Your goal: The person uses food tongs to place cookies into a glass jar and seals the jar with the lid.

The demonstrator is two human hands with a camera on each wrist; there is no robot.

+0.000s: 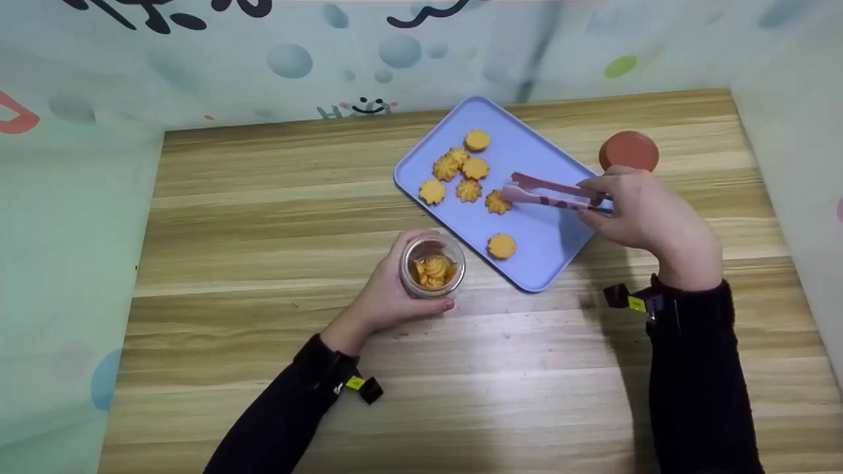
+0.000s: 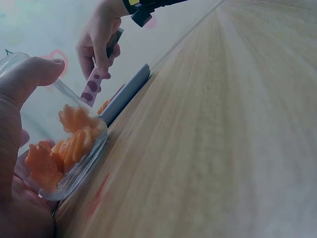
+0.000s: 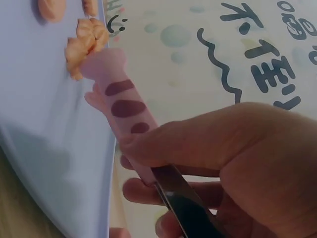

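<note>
Across the wood-grain surface (image 1: pixel 230 263) we go, and up near its far edge, right of the middle, lies the blue tray (image 1: pixel 543 257), turned so one corner points straight at that edge! In from the right edge comes the right hand (image 1: pixel 649 214), thumb and fingers pinching a pair of pink tongs (image 1: pixel 550 200) with dark spots, the two arms parted over the tray. The left hand (image 1: pixel 392 293) is curled round a clear jar (image 1: pixel 433 246), uncapped, mouth up, just off the tray's near-left side; whether its base meets the surface, I can't tell. Toward the far right corner sits a round reddish lid (image 1: pixel 629 150), just beyond the right hand. And the little ones: eight cookies (image 1: pixel 475 168) on the tray, six grouped toward its left corner, one right at the tong tips, contact unclear, one by the near-left rim, and more fluted cookies inside the jar!
</note>
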